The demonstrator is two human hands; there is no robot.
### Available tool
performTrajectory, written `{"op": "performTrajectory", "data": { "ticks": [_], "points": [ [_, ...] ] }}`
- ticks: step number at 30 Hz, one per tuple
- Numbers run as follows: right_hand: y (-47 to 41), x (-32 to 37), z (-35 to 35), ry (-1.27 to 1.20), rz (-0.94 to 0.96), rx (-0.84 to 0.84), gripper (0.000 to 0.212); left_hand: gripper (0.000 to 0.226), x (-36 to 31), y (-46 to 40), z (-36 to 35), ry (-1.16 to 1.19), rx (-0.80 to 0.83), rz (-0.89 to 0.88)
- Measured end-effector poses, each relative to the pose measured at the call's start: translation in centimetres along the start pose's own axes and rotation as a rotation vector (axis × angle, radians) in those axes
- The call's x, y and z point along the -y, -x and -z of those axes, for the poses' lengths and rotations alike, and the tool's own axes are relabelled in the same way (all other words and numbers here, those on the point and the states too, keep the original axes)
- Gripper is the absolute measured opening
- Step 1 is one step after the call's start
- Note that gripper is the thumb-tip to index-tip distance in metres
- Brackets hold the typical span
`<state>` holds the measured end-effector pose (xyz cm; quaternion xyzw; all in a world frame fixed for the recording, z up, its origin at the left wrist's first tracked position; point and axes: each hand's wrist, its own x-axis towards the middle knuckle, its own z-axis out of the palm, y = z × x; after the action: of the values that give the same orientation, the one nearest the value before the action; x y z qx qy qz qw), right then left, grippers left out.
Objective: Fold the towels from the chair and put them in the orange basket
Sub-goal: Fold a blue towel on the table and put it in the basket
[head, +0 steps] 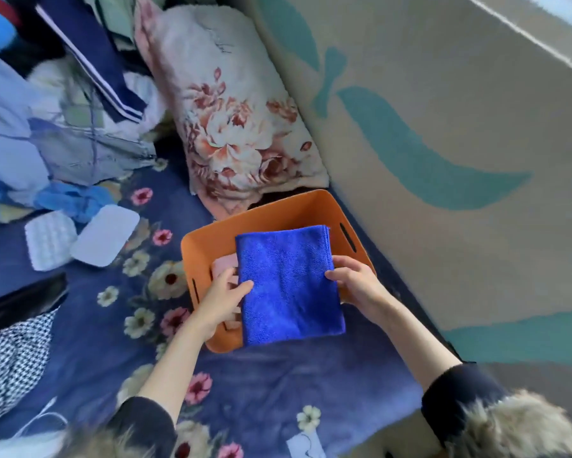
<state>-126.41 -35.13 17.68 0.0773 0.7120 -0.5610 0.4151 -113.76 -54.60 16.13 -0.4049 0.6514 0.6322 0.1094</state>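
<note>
Blue towel [289, 285] over orange basket [278, 209]; pink towel [223, 264] inside.

One wide-angle camera on my head looks forward and steeply down, close over the orange basket [208, 239] on the bed; the wall rises to the basket's right.

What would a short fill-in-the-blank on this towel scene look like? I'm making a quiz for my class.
1. Both hands hold a folded towel coloured ____.
2. The towel is over a basket coloured ____.
3. The right hand holds the towel's ____ edge.
4. Under the left hand, a ____ cloth already lies in the basket.

Missing words: blue; orange; right; pink
</note>
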Motion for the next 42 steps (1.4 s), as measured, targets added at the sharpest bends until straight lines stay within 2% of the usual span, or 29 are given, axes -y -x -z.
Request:
{"op": "performTrajectory", "data": {
  "ticks": [4, 8, 14, 18, 21, 25, 28, 31, 33, 35, 37, 38, 40, 42],
  "points": [
    [-7.0, 0.3, -3.9, 0.097, -0.082, 0.046, 0.027, 0.017, 1.5, -4.7, 1.8, -0.015, -0.129, 0.081],
    [-13.3, -1.3, -7.0, 0.161, -0.161, 0.083, 0.029, 0.016, 4.0, -9.6, 2.5, -0.238, -0.279, 0.122],
    [-19.9, -4.7, -10.0, 0.273, -0.219, 0.112, 0.03, 0.034, 7.1, -14.7, 1.2, -0.585, -0.317, 0.266],
    [-21.7, -6.6, -10.7, 0.291, -0.263, 0.149, 0.026, 0.031, 9.2, -16.5, 0.5, -0.604, -0.321, 0.355],
    [-22.5, -7.4, -10.7, 0.258, -0.282, 0.166, 0.025, 0.024, 9.5, -16.9, 0.5, -0.593, -0.356, 0.356],
    [-23.1, -7.9, -10.7, 0.222, -0.294, 0.176, 0.026, 0.027, 9.3, -16.9, 0.8, -0.587, -0.377, 0.38],
    [-23.6, -8.2, -10.9, 0.223, -0.294, 0.183, 0.026, 0.039, 9.2, -17.1, 0.6, -0.592, -0.416, 0.362],
    [-24.1, -9.0, -10.8, 0.225, -0.281, 0.181, 0.032, 0.064, 9.1, -16.4, 0.1, -0.703, -0.428, 0.312],
    [-23.9, -9.6, -10.4, 0.419, -0.121, 0.126, 0.044, 0.08, 9.5, -15.9, -0.5, -0.87, -0.355, 0.235],
    [-23.0, -10.1, -9.8, 0.771, 0.225, 0.089, 0.056, 0.094, 10.1, -16.0, -1.2, -1.032, -0.211, 0.128],
    [-22.5, -10.6, -9.3, 1.161, 0.6, 0.209, 0.074, 0.114, 10.4, -16.5, -1.5, -1.096, -0.1, 0.093],
    [-22.5, -10.8, -9.2, 1.365, 0.72, 0.283, 0.088, 0.123, 10.5, -16.9, -1.6, -1.116, -0.074, 0.093],
    [-22.9, -11.0, -9.1, 1.658, 0.816, 0.388, 0.113, 0.133, 10.9, -17.9, -1.5, -1.173, -0.065, 0.083],
    [-23.9, -10.9, -9.1, 1.808, 0.808, 0.455, 0.12, 0.137, 11.6, -18.7, -1.3, -1.196, -0.066, 0.095]
  ]
}}
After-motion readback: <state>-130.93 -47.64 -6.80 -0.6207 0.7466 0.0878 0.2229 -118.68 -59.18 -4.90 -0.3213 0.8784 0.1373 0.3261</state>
